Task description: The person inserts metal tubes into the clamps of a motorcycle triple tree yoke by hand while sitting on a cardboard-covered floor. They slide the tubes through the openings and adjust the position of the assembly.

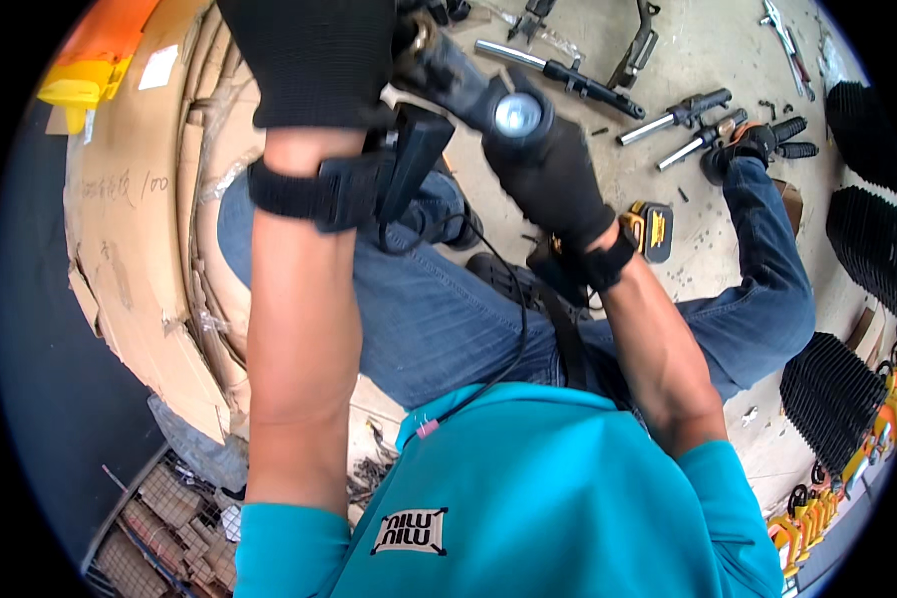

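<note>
My right hand (553, 184), in a black knit glove, is closed round the near end of a black metal fork part (458, 85). A round silver end face shows beside its fingers. At the other end of that part, where bare brownish metal shows, is my left hand (314, 60) in a matching glove. Its back faces up, and its fingers run out of the picture or are hidden, so its grip does not show. Both wrists wear black straps with small black devices. Beyond the right hand, a fork leg (558, 75) with a silver tube lies on the floor.
Two shorter fork legs (673, 115) lie right of centre, and a yellow-black battery pack (653, 231) sits near my right wrist. Cardboard (120, 199) stands along the left. Black ribbed parts (832, 399) line the right side. Pliers-like tools (789, 50) lie at the far right.
</note>
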`<action>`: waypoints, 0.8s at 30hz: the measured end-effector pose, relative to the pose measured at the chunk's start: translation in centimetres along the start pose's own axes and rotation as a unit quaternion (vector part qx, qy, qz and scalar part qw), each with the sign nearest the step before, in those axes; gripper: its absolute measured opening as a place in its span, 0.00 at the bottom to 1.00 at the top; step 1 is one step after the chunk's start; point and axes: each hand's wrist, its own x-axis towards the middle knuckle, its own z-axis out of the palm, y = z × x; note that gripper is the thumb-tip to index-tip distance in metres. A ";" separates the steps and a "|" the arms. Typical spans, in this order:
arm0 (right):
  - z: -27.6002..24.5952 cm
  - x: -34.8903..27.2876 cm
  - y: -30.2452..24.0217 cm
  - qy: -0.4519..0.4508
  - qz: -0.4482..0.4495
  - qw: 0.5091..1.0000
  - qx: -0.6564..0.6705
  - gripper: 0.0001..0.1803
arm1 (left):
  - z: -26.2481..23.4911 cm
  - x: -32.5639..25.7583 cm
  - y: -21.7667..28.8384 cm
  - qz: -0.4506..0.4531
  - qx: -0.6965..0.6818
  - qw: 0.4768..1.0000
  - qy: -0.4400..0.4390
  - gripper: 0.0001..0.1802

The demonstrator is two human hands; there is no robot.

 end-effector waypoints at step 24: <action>-7.8 1.3 -8.8 -0.358 0.194 0.885 0.226 0.19 | -4.3 0.9 4.5 -0.045 -0.285 0.854 -0.433 0.19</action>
